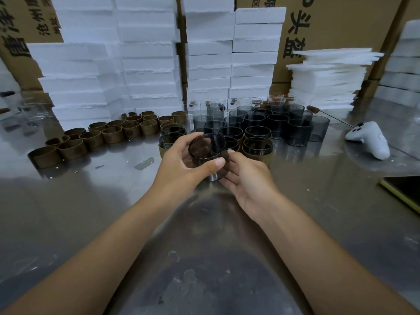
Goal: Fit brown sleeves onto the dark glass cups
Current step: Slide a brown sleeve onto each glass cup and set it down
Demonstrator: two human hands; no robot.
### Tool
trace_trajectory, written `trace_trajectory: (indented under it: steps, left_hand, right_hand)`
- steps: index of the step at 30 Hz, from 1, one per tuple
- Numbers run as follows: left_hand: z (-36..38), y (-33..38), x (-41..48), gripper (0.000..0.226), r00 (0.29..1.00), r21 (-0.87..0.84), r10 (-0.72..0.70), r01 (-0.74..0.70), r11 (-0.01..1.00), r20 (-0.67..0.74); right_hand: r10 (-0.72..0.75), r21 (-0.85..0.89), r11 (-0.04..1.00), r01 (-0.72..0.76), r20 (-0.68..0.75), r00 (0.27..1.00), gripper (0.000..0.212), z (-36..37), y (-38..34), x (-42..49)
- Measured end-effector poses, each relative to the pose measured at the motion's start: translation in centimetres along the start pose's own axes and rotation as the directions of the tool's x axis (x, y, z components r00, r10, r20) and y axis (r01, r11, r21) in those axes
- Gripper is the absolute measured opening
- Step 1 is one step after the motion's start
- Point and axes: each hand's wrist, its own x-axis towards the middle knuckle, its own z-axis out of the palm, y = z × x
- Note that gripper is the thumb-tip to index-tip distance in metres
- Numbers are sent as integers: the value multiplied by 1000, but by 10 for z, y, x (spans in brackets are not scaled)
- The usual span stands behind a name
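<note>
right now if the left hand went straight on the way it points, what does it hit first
The left hand, gripping a dark cup, would probably meet the sleeved cups just behind; depth is unclear.

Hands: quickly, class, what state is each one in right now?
Left hand: grips the dark glass cup.
Right hand: holds the same cup's lower part.

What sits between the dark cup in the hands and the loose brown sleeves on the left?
Nothing visible. The left hand and right hand hold the dark glass cup; only open tabletop lies between it and the brown sleeves.
</note>
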Motion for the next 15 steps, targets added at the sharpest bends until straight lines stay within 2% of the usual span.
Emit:
trace_trajectory:
  steps: [6,10,15]
  left_hand:
    - [2,2,-3,62,1000,-70,-23,24,997,15]
    - [5,6,-4,63,1000,-133,-7,8,991,10]
    - [3,10,-4,74,999,-122,25,-22,992,22]
  right_hand:
    - [131,118,982,-145,114,985,29,6,0,-5]
    - [187,75,975,-208,221,957,46,6,-1,-7]
    - [252,-1,966,-260,254,934,60,6,1,-6]
